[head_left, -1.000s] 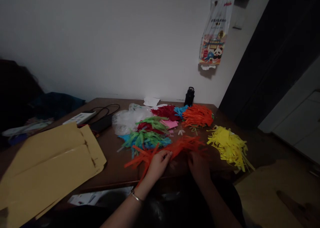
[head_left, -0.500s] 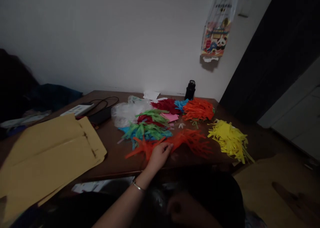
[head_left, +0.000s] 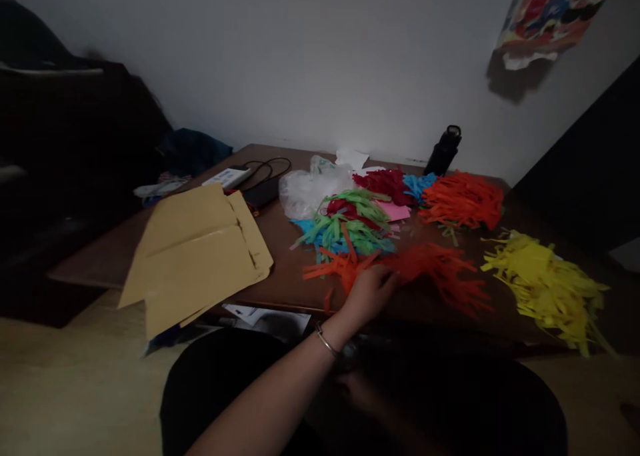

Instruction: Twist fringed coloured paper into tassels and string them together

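My left hand (head_left: 373,289), a bracelet at its wrist, is closed around the middle of a red-orange fringed paper tassel (head_left: 445,269) at the table's front edge. Strips fan out on both sides of the fist. Low over my lap, my right hand (head_left: 359,391) is dim and blurred, and its fingers cannot be made out. Just behind the left hand lie green fringed paper strips (head_left: 357,226) over blue ones. A yellow fringed bundle (head_left: 545,286) rests to the right, and an orange fringed pile (head_left: 463,199) lies farther back.
Large tan paper envelopes (head_left: 200,256) overhang the table's front left edge. Behind are a crumpled clear plastic bag (head_left: 310,191), a white power strip (head_left: 226,177), pink paper (head_left: 395,211), dark red strips (head_left: 387,184) and a black bottle (head_left: 443,153). A printed bag (head_left: 550,16) hangs on the wall.
My view has turned left, so the table and its contents appear farther right. My left hand keeps its hold on the red-orange tassel. The right hand stays low and blurred.
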The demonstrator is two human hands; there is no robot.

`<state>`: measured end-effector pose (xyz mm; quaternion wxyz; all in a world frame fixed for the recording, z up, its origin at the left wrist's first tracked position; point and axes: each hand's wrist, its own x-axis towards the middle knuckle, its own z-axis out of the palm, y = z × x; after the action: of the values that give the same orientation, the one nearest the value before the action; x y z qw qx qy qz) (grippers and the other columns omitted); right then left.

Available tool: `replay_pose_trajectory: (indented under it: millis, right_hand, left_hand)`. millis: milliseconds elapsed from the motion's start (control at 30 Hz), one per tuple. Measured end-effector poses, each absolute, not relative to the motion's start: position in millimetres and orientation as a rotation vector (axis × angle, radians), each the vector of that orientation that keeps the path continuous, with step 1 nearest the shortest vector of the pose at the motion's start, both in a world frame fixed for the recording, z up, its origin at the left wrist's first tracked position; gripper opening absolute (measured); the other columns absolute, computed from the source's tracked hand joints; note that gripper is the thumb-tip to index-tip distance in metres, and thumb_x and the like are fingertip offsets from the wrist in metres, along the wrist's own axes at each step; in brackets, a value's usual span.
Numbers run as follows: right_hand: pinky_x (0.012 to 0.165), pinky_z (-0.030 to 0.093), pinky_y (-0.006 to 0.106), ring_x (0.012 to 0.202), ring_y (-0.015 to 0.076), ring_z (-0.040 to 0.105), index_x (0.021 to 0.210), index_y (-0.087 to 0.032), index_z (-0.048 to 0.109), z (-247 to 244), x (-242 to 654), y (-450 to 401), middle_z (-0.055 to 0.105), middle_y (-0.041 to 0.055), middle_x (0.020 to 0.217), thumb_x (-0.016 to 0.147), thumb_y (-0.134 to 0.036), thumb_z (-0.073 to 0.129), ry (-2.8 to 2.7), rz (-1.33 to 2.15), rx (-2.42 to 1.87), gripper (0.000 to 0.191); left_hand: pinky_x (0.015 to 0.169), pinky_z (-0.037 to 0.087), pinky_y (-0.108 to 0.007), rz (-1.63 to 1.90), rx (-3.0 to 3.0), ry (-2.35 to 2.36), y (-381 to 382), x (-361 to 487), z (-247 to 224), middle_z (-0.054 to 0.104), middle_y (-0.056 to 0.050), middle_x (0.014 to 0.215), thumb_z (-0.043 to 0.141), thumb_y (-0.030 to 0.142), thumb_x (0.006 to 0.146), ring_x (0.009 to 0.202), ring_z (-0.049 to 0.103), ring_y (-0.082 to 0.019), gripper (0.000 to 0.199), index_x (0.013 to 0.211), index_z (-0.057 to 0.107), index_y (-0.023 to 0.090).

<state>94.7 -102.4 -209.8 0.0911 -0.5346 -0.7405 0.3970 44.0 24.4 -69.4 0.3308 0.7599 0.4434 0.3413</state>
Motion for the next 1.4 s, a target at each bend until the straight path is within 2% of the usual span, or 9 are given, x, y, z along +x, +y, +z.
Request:
replay_pose_trajectory:
  millis: [100,200,333,433,633,767,867,1167,1400]
  right_hand:
    - [0.084,0.055,0.03,0.092,0.0181,0.071,0.099,-0.021,0.072,-179,138,-114,0.075,0.0013,0.098,0.088,-0.007,0.06,-2.224,1.18,-1.539,0.021]
    - [0.08,0.055,0.026,0.085,0.0163,0.072,0.1,-0.032,0.073,-129,188,-119,0.077,-0.0048,0.095,0.088,-0.01,0.056,-2.235,1.028,-1.484,0.03]
    - [0.09,0.054,0.031,0.102,0.0185,0.067,0.125,-0.025,0.061,-63,225,-91,0.072,0.0057,0.108,0.095,-0.017,0.047,-2.128,-0.036,-1.214,0.034]
    - [0.107,0.041,0.047,0.12,0.0231,0.057,0.128,-0.016,0.057,-42,231,-47,0.065,0.0126,0.124,0.094,-0.013,0.045,-2.25,-0.34,-1.128,0.036]
    - [0.101,0.038,0.043,0.074,0.0167,0.06,0.082,-0.019,0.067,-59,238,-4,0.066,0.0016,0.073,0.09,-0.007,0.048,-2.32,-0.275,-1.146,0.024]
    - [0.09,0.039,0.035,0.081,0.0168,0.06,0.085,-0.022,0.065,-65,241,-17,0.068,-0.0007,0.082,0.084,-0.015,0.066,-2.291,-0.129,-1.217,0.007]
    - [0.085,0.038,0.033,0.084,0.0174,0.058,0.092,-0.025,0.066,-66,241,-24,0.068,-0.0017,0.089,0.078,-0.017,0.075,-2.225,0.04,-1.282,0.018]
    - [0.087,0.038,0.032,0.085,0.0157,0.057,0.082,-0.022,0.064,-57,243,-9,0.064,-0.0014,0.085,0.084,-0.01,0.063,-2.384,0.021,-1.24,0.012]
    - [0.094,0.039,0.034,0.093,0.0166,0.059,0.09,-0.024,0.065,-47,239,-8,0.067,-0.002,0.094,0.085,-0.024,0.07,-2.381,0.172,-1.198,0.007]
  left_hand:
    - [0.073,0.054,-0.033,0.871,2.065,1.16,22,44,-67,0.068,-0.001,0.084,0.056,0.022,0.095,0.079,0.065,-0.016,0.015,0.086,0.065,0.014]
    - [0.072,0.051,-0.031,0.846,2.179,1.158,18,45,-66,0.068,-0.004,0.083,0.052,0.014,0.093,0.079,0.064,-0.018,0.017,0.083,0.065,0.014]
    - [0.076,0.049,-0.031,0.775,2.382,1.111,11,48,-63,0.068,-0.007,0.088,0.047,0.015,0.093,0.085,0.062,-0.021,0.021,0.087,0.067,0.016]
    - [0.082,0.049,-0.034,0.692,2.531,1.071,7,46,-58,0.068,-0.007,0.096,0.048,0.014,0.092,0.091,0.061,-0.023,0.021,0.098,0.067,0.018]
    - [0.081,0.047,-0.043,0.523,2.719,1.145,14,21,-50,0.068,-0.012,0.099,0.051,0.009,0.087,0.091,0.06,-0.028,0.022,0.099,0.068,0.016]
    - [0.081,0.045,-0.044,0.434,2.792,1.122,17,4,-49,0.069,-0.01,0.103,0.056,0.01,0.085,0.092,0.06,-0.028,0.022,0.103,0.068,0.018]
    - [0.084,0.043,-0.046,0.409,2.845,1.084,15,2,-45,0.068,-0.009,0.11,0.058,0.016,0.087,0.096,0.059,-0.029,0.022,0.107,0.067,0.019]
    - [0.072,0.048,-0.031,0.385,2.717,0.813,23,19,-32,0.068,-0.004,0.094,0.056,0.01,0.087,0.084,0.06,-0.021,0.017,0.088,0.068,0.022]
    - [0.076,0.052,-0.029,0.513,2.514,0.833,22,12,-42,0.068,-0.004,0.096,0.048,0.011,0.091,0.088,0.062,-0.02,0.027,0.096,0.07,0.025]
